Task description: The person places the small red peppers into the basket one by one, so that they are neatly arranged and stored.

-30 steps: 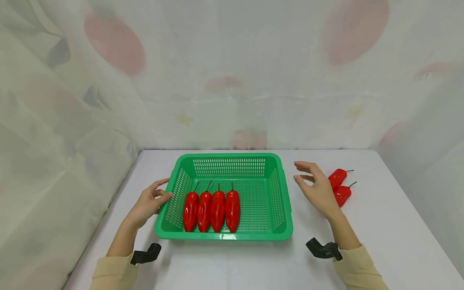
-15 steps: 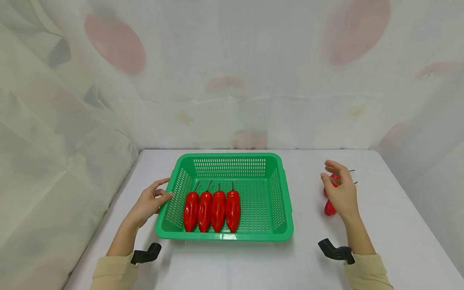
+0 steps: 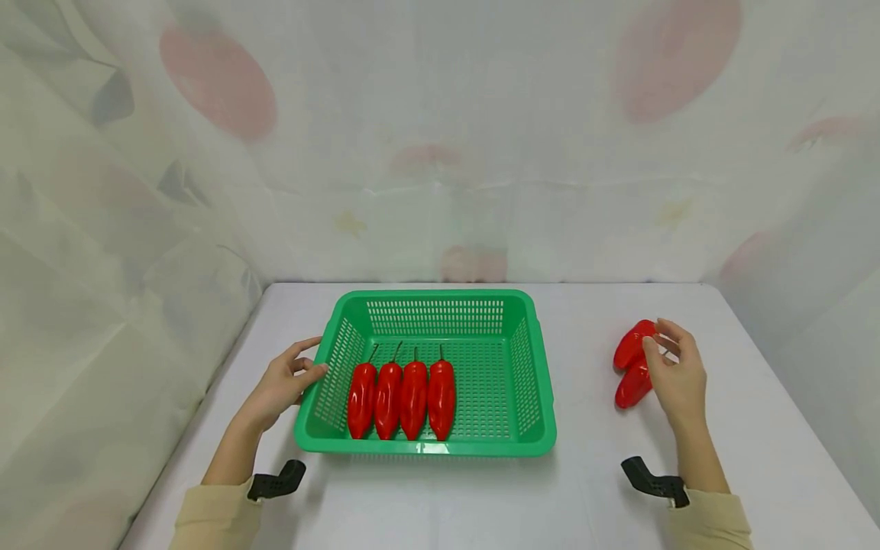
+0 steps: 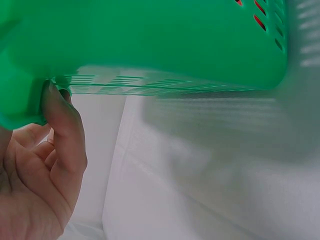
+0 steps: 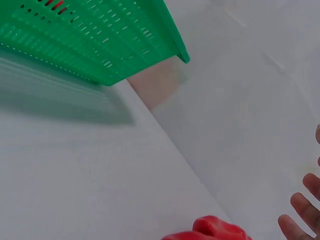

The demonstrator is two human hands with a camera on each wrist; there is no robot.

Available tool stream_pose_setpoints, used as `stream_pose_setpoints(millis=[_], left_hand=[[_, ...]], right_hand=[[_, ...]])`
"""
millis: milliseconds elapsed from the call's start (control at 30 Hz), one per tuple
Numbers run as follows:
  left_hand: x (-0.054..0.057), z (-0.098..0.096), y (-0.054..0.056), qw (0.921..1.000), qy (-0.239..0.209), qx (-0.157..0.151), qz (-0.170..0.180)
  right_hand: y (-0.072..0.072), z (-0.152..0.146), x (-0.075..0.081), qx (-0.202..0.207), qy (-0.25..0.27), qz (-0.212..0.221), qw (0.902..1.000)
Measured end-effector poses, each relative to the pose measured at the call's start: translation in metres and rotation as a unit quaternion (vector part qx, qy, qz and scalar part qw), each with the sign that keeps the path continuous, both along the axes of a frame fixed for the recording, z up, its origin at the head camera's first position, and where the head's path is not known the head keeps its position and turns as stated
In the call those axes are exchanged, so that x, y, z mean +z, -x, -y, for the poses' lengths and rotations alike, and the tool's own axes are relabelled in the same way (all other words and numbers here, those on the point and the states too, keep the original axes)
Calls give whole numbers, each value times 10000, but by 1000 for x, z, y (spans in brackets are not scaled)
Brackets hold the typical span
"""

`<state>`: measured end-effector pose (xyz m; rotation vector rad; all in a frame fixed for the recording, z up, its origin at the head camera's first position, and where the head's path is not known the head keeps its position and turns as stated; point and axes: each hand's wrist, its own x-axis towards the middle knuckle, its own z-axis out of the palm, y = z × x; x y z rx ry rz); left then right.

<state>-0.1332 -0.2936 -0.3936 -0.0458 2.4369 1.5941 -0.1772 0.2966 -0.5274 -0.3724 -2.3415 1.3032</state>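
A green plastic basket [image 3: 426, 448] with slotted walls stands mid-table. Several red peppers [image 3: 413, 401] lie side by side in its left half, stems pointing away. My left hand [image 3: 278, 386] holds the basket's left rim; in the left wrist view its fingers [image 4: 70, 135] curl up against that rim. On the right, my right hand [image 3: 679, 378] hovers at the stem ends of two loose red peppers, a farther pepper [image 3: 631, 345] and a nearer pepper [image 3: 633, 384], partly covering them. Its fingertips [image 5: 301, 202] are spread and apart from the peppers in the right wrist view.
White cloth covers the table [image 3: 481, 504]. A pale printed curtain [image 3: 440, 214] hangs behind and along both sides. A black wrist camera [image 3: 653, 481] sits on the right wrist, and another black wrist camera [image 3: 277, 483] on the left.
My right hand has moved right, from beside the basket across the two loose peppers to their stem ends. The left hand and the basket stay where they were.
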Motion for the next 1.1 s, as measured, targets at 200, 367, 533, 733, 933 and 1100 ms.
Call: stream_pose_setpoints(millis=[200,367,533,733,933,1100], left_hand=[[-20,11,7,9999,115,7,-69],[-24,13,9,9998,183,44,-57],[-24,13,8,9998,203,87,-9],[-24,13,8,9998,162,63,-6],[-24,13,9,9999,112,15,-49],[-23,13,8,9999,97,59,-46]], right_hand=[[-7,-6,3,-316,-8,580,9978],[-5,-16,-14,-610,-22,688,9958],[-10,-15,-12,-742,11,1034,9919],[-26,2,17,-724,440,1365,9870],[-38,19,45,-601,620,1750,9808],[-39,20,46,-514,676,2000,9761]])
